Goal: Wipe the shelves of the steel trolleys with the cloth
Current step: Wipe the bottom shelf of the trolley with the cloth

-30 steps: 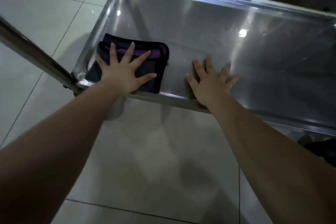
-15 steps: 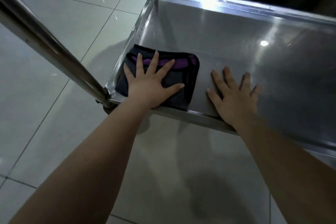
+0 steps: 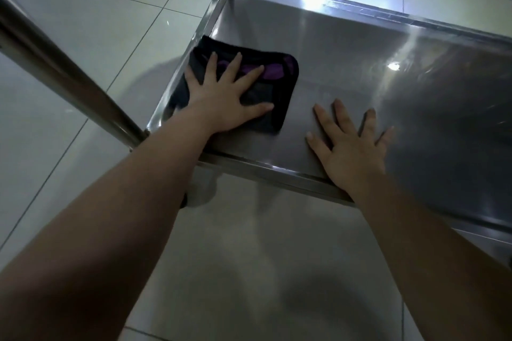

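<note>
In the head view, your left hand lies flat, fingers spread, on the folded black-and-purple cloth, which sits in the near left corner of the steel shelf. Your right hand rests flat beside it, fingers spread, on bare steel.

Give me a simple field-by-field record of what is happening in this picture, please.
Place: steel trolley shelf above a tiled floor
Cloth: dark cloth with purple parts, folded, lying flat in the shelf's near left corner
Left hand: pressed flat on the cloth, fingers spread and straight
Right hand: flat on bare steel to the right of the cloth, not touching it
Other: steel post meeting the shelf's near left corner
</note>
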A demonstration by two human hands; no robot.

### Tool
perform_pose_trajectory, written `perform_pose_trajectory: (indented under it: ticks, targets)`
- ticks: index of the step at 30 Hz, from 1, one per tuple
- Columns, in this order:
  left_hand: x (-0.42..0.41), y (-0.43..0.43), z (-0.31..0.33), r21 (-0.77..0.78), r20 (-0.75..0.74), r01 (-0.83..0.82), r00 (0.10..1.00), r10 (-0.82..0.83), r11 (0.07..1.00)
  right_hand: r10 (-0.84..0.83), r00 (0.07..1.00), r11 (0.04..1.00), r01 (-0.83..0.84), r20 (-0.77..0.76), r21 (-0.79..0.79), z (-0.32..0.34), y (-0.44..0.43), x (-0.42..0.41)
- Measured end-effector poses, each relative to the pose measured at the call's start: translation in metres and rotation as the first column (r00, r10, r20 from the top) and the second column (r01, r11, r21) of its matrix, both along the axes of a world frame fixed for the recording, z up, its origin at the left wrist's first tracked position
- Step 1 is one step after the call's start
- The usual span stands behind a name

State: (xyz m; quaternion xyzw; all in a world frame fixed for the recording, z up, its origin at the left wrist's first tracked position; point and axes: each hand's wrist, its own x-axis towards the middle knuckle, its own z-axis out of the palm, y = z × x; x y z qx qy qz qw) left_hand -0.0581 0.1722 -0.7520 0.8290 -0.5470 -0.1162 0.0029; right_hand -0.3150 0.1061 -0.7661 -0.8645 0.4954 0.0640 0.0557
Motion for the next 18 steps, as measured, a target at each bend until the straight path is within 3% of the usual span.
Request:
perform_pose_trajectory:
  ticks: [5,12,18]
  targets:
    - [-0.008,0.078,-0.006,-0.037,0.017,0.034,0.999,-0.034,0.999,0.011,1.000,1.000,-0.011,-0.005,0.011,0.002,0.005,0.000]
    - [0.004,-0.018,-0.004,-0.051,0.042,-0.028,0.999,0.031,0.998,0.022,1.000,1.000,-0.022,-0.007,0.019,0.001,0.005,-0.003]
    - [0.023,-0.060,0.004,0.043,0.046,-0.041,0.998,0.039,0.998,-0.030,0.999,1.000,0.029,0.032,0.005,0.000,0.003,0.003]
